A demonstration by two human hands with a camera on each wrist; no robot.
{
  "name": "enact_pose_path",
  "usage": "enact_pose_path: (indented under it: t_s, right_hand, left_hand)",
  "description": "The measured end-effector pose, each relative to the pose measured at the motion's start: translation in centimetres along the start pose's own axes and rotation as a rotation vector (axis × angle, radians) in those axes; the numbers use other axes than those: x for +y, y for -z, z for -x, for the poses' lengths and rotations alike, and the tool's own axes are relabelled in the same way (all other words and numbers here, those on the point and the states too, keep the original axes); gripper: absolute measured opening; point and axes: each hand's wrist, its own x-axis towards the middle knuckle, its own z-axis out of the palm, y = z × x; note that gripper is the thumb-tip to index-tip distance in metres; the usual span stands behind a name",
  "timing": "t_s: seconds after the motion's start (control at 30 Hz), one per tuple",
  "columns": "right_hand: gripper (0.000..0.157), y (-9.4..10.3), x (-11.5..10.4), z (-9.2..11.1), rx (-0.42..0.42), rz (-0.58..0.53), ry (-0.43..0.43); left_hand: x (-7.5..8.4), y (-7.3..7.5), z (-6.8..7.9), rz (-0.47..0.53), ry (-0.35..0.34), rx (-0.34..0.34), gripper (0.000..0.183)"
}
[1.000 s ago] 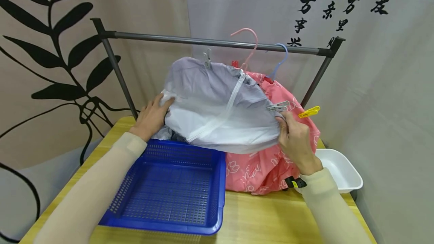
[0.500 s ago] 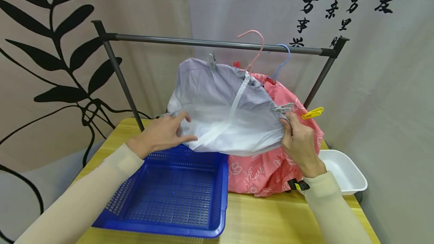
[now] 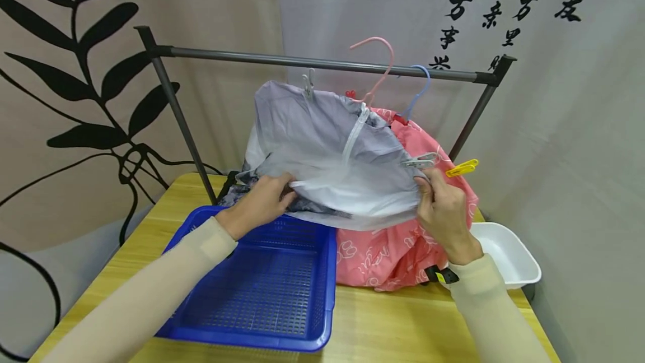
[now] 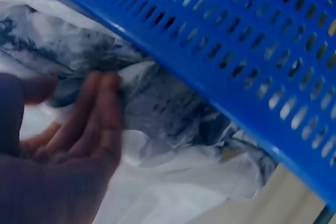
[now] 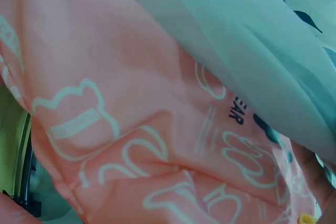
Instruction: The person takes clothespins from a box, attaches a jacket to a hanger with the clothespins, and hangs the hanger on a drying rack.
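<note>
A grey-and-white skirt-like garment (image 3: 322,144) with a white zip hangs on a pink hanger (image 3: 384,66); whether its hook bears on the rail is unclear. Grey clothespins (image 3: 309,84) grip its top edge on both sides. My right hand (image 3: 445,212) pinches the garment's right corner beside one clothespin. At its lower left, my left hand (image 3: 264,203) holds the lifted hem between thumb and fingers, baring a dark-patterned layer (image 4: 168,108). The left wrist view blurs those fingers. Behind hangs a pink printed garment (image 3: 373,256) on a blue hanger (image 3: 419,91).
A blue perforated basket (image 3: 322,318) sits on the wooden table (image 3: 403,329) below the garments. The grey rail (image 3: 242,57) spans the back. A white tray (image 3: 509,254) stands at right. A yellow clothespin (image 3: 462,168) clips the pink garment.
My left hand has moved right and down from the garment's left side to its lower edge. The hem there has risen, exposing dark-patterned fabric. The right hand keeps its pinch.
</note>
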Motion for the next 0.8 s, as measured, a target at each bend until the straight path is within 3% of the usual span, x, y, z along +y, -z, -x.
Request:
enact_pose_path:
  t_s: [0.1,0.2,0.33,0.43,0.6,0.8]
  right_hand:
    - [0.044,-0.1,0.0,0.0,0.022,0.0,0.007]
    - [0.044,-0.3,0.3,0.3,0.018,0.012,0.024]
    - [0.043,-0.4,0.7,0.8,-0.022,0.032,0.042]
    - [0.041,-0.5,0.8,1.2,-0.043,0.033,0.048]
    - [0.04,-0.4,0.8,1.5,-0.056,0.027,0.04]
    - [0.042,-0.3,0.2,1.2,-0.048,0.003,0.031]
  left_hand:
    - [-0.2,-0.8,-0.2,0.034,0.043,-0.15,0.045]
    - [-0.3,-1.5,-0.3,0.016,0.068,-0.306,0.057]
    - [-0.5,-1.9,-0.3,0.005,0.082,-0.429,0.062]
    - [-0.7,-1.7,-0.1,0.023,0.072,-0.423,0.058]
    - [-1.4,-0.7,0.6,0.039,0.033,-0.314,0.048]
    - [-2.5,1.1,1.8,0.012,0.082,-0.18,0.04]
